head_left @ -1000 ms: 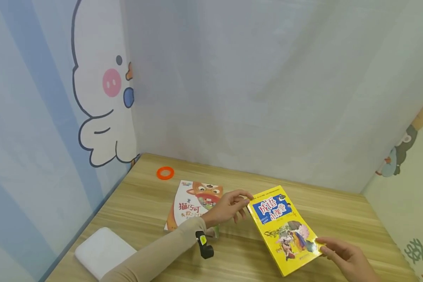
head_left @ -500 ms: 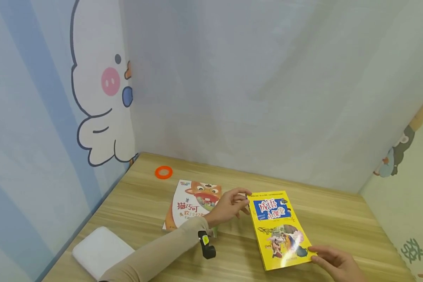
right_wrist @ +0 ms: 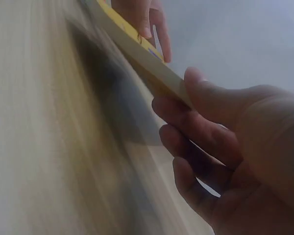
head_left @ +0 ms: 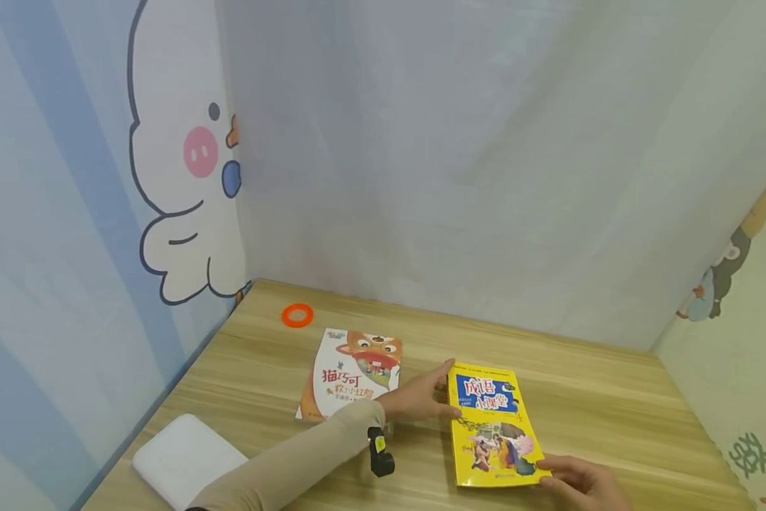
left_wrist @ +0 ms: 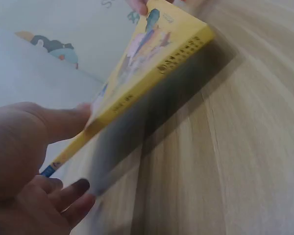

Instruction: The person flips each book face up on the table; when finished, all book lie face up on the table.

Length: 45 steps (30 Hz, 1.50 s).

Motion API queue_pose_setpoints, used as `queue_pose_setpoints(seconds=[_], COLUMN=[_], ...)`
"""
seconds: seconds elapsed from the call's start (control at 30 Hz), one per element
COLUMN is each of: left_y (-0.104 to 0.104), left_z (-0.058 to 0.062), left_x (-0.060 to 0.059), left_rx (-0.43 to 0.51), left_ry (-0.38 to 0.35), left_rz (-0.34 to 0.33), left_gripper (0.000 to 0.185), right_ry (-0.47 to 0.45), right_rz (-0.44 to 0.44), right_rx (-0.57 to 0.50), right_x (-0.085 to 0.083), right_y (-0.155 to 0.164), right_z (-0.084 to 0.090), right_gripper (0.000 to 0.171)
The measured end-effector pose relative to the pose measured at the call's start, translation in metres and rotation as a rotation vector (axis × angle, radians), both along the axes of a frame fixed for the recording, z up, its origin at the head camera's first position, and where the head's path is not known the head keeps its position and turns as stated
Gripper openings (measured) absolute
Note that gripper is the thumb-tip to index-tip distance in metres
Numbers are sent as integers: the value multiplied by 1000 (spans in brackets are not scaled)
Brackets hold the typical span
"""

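Observation:
A yellow paperback book (head_left: 494,433) with a blue title panel is held over the table by both hands, its cover facing up. My left hand (head_left: 421,399) grips the spine side near the top, thumb on the cover and fingers beneath, as the left wrist view shows. At the lower right corner my right hand (head_left: 583,484) pinches the book between thumb and fingers. In the left wrist view the book's spine (left_wrist: 152,81) stands off the wood, with a dark shadow below it. The page edges (right_wrist: 142,58) face the right wrist camera.
A white picture book (head_left: 338,380) with a fox-like face lies left of the yellow one, partly behind my left forearm. Farther back is an orange ring (head_left: 285,316). A white rounded slab (head_left: 184,454) rests at the table's left edge. Curtains rise behind the wooden table (head_left: 613,397).
The yellow book has turned straighter and come slightly lower and left, with both hands following. My left thumb has shifted down along the spine side onto the cover.

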State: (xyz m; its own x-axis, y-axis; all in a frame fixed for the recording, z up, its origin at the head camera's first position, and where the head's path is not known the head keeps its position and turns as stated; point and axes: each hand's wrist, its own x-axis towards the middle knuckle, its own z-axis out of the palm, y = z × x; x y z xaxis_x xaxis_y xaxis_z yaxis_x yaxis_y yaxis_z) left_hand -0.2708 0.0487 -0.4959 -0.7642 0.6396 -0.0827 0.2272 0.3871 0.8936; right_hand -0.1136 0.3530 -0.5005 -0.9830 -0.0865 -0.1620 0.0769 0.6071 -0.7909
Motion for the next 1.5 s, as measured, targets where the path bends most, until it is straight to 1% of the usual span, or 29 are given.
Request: queue_pose_setpoints(seconds=[0.03, 0.1, 0.23, 0.33, 0.43, 0.5, 0.53, 0.6, 0.67, 0.73, 0.77, 0.83, 0.97, 1.0, 1.07, 1.1, 1.23, 1.3, 1.5], left_y=[0, -1, -2, -4, -4, -3, -2, -1, -1, -2, -3, -4, -4, -4, -3, -3, -3, -4, -4], left_z=[0, 0, -1, -2, -6, -9, -13, -15, -15, -12, -7, -5, -3, -3, -4, -4, -3, -2, -1], left_x=[1, 2, 2, 1, 0, 2, 2, 6, 10, 14, 17, 21, 27, 27, 28, 28, 28, 27, 24], left_rx=[-47, -109, -168, -210, -278, -341, -385, -445, -488, -511, -504, -503, -517, -521, -527, -525, -523, -523, -538], left_ry=[1, 0, 39, 121, 221, 294, 350, 411, 437, 424, 389, 353, 328, 324, 320, 318, 319, 323, 357], left_rz=[-15, -45, -99, -121, -111, -118, -122, -160, -211, -253, -276, -296, -314, -316, -316, -315, -294, -289, -267], left_gripper=[102, 109, 113, 109, 96, 86, 82, 82, 91, 102, 107, 113, 120, 122, 123, 123, 120, 118, 113], right_ry=[-12, -39, -64, -55, -53, -56, -56, -41, -13, 17, 34, 70, 153, 168, 233, 245, 236, 197, 257], right_rz=[13, 28, 26, 16, 14, 12, 10, 4, 6, 11, 17, 35, 65, 63, 61, 56, 37, 36, 57], right_rx=[-2, -26, -62, -60, -49, -35, -17, 36, 89, 132, 148, 168, 209, 216, 232, 241, 253, 264, 285], right_x=[-1, 0, 2, 3, 3, 2, 2, 0, -1, -2, -3, -3, -3, -3, -4, -5, -10, -13, -21], right_y=[0, -2, -5, -7, -9, -9, -10, -10, -11, -13, -13, -14, -15, -16, -17, -18, -20, -20, -19], right_z=[-2, -6, -9, -12, -14, -15, -15, -16, -17, -18, -18, -18, -19, -20, -22, -22, -19, -16, -17], right_gripper=[43, 45, 46, 46, 46, 47, 46, 44, 41, 39, 38, 35, 30, 29, 27, 27, 27, 28, 27])
